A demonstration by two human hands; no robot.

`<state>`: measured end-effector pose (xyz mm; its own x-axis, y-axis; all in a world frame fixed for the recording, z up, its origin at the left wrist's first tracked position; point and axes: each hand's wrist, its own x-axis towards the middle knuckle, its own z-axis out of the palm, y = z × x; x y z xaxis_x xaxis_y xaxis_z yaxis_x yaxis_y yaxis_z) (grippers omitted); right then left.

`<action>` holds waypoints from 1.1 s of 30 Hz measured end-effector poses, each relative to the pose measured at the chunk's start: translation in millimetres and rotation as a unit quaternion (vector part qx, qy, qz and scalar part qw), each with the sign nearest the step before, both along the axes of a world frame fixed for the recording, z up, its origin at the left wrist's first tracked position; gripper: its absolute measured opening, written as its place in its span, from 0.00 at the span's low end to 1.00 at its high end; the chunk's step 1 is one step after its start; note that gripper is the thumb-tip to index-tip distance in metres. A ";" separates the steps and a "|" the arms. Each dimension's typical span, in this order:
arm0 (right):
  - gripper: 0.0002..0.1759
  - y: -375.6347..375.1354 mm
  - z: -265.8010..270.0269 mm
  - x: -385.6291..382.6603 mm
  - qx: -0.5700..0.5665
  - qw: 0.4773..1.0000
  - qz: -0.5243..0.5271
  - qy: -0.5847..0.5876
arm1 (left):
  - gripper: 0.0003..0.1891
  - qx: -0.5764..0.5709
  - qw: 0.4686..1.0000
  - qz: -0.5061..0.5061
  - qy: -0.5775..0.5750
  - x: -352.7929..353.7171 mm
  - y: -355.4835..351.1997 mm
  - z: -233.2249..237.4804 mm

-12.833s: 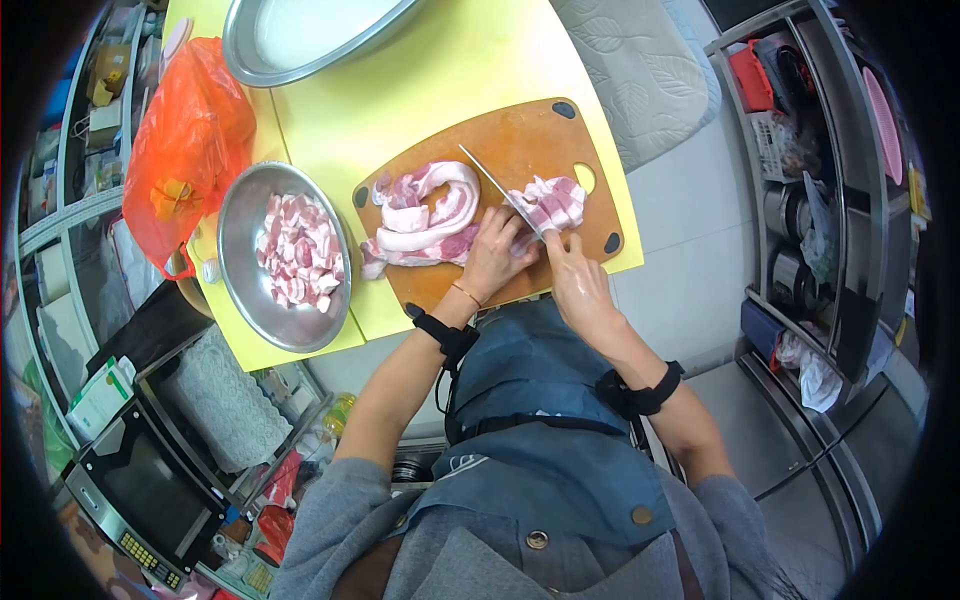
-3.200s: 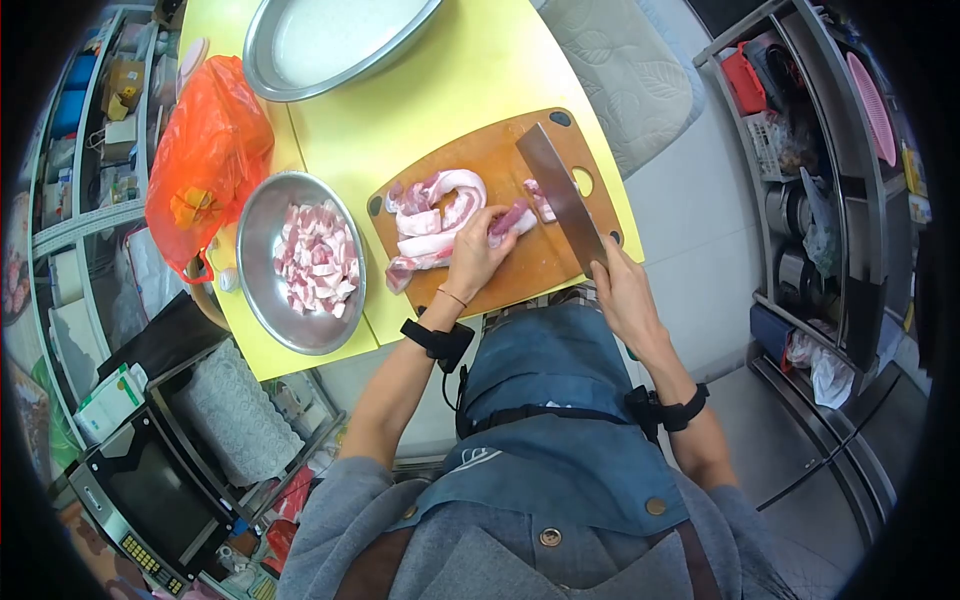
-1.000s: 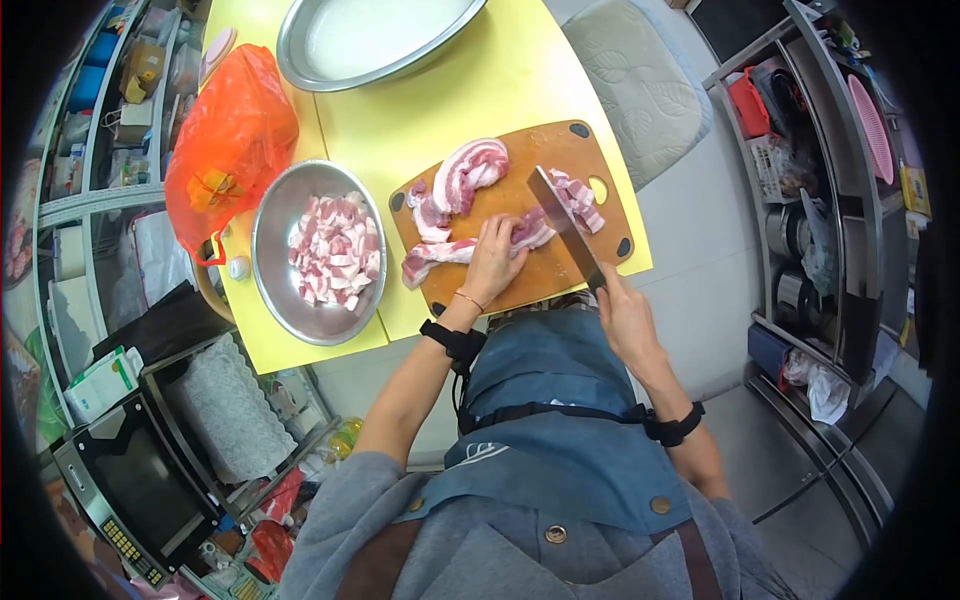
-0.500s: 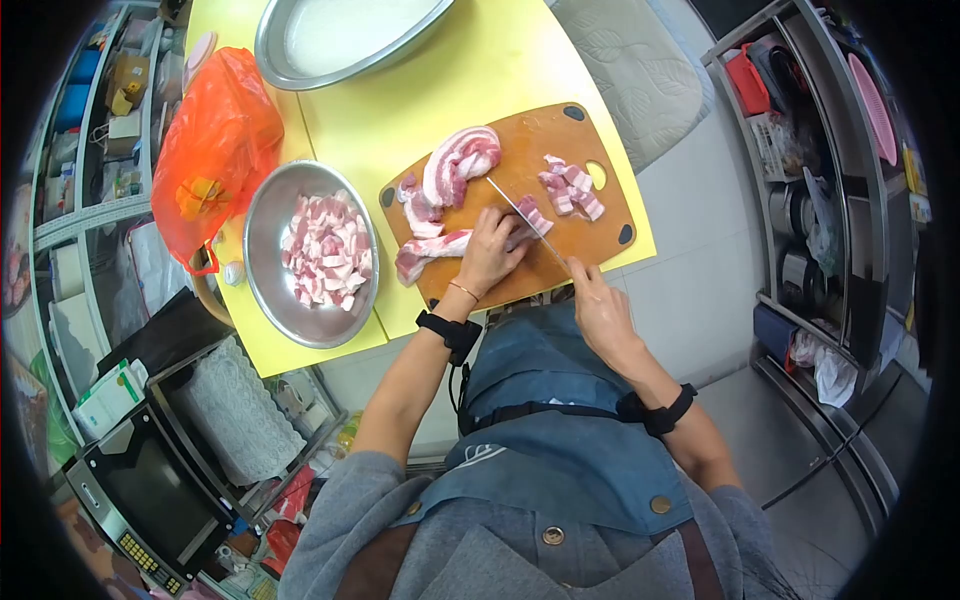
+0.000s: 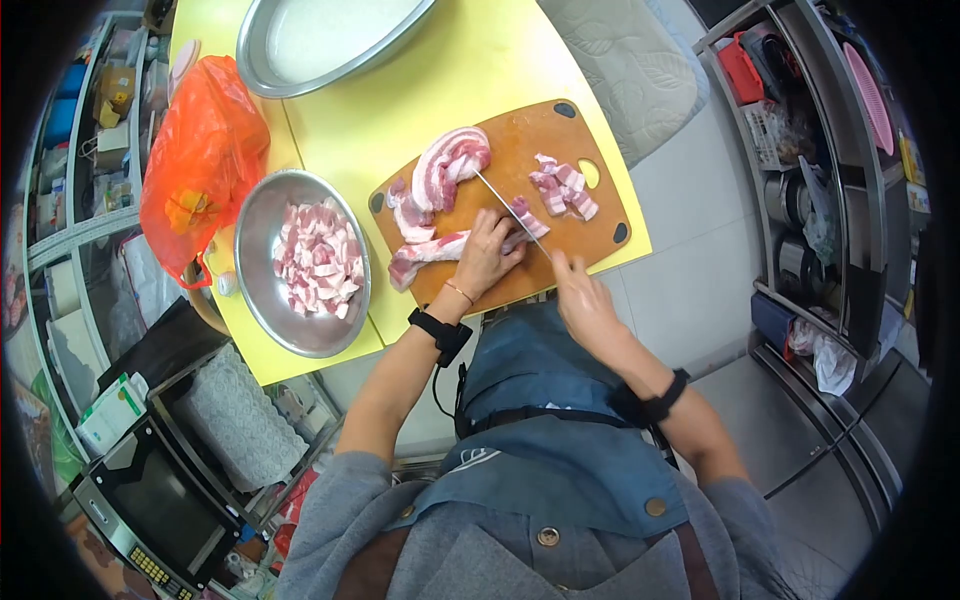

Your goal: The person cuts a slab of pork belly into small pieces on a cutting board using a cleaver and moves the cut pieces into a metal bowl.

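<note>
While the right hand grips the handle of the knife, the left hand presses the meat against the board, fingers bent over it, apparently to stop it skidding. And look at that blade, right beside the left fingertips! It crosses the strip on a slant, leaving a short end on the right hand's side; the knuckles look tucked to keep the tips clear of the edge. We see the steel almost edge-on, so how deep it sits is hard to call.

Just beyond the left hand, a thick slab curls round on itself, banded pink and white, glossy and soft, probably parked there to leave cutting room. Past the knife, ahead of the right hand, lie chunky pieces, seemingly set aside from the blade.

Out to the left hand's left, a shiny oval metal bowl cradles a heap of cubes, within easy reach, one would judge. Farther left slumps a thin, crinkled orange bag; well beyond both hands, a metal basin holds something whitish on the smooth yellow table.
</note>
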<state>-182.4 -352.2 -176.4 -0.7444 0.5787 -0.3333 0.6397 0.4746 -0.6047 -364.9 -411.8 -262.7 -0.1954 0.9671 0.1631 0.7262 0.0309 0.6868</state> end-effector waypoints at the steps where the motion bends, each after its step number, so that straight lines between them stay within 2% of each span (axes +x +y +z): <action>1: 0.26 5.8 -10.7 -15.1 0.015 1.000 0.004 0.007 | 0.17 -0.005 1.000 -0.005 -0.002 0.3 0.2 -0.9; 4: 0.27 4.6 -11.7 -11.0 0.012 1.000 0.013 0.003 | 0.17 -0.001 1.000 -0.001 0.012 -0.6 -0.7 -5.1; 8: 0.27 -10.6 3.2 36.5 -0.029 0.999 0.008 -0.040 | 0.18 0.001 1.000 0.009 -0.003 1.8 -5.0 -5.8; 11: 0.26 -9.2 -1.0 27.1 -0.027 0.998 0.002 -0.050 | 0.19 0.015 1.000 -0.005 -0.004 0.5 0.5 -5.1; 14: 0.27 3.7 -22.6 -22.6 0.035 0.999 0.002 0.022 | 0.20 -0.009 1.000 -0.010 0.000 2.4 -5.2 -8.7; 17: 0.27 10.0 -24.9 -37.6 0.043 0.999 0.005 0.002 | 0.21 -0.007 0.999 -0.043 0.017 6.0 -9.8 -5.3; 20: 0.26 4.1 -17.4 2.7 0.039 0.999 0.026 0.007 | 0.24 -0.060 0.997 -0.041 0.040 8.4 -15.1 -2.7; 23: 0.25 -7.5 -6.2 46.1 0.010 1.000 0.008 -0.009 | 0.22 -0.048 0.997 0.010 0.062 7.6 -18.5 3.6; 26: 0.24 -6.7 -5.3 50.0 0.013 1.000 0.006 -0.007 | 0.20 -0.037 0.994 0.099 -0.008 11.1 -16.9 10.4; 29: 0.22 7.0 -8.6 28.0 0.028 1.000 0.008 0.005 | 0.18 -0.030 0.990 0.093 -0.101 14.1 -10.3 23.3; 33: 0.20 19.2 -17.2 10.8 0.052 0.999 -0.002 -0.004 | 0.14 -0.019 0.984 0.129 -0.122 19.8 -9.9 45.5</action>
<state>-171.6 -333.0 -193.6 -0.7390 0.6140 -0.2773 0.6468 0.5316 -0.5468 -345.1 -421.7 -217.3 -0.4649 0.8842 0.0455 0.5045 0.2223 0.8343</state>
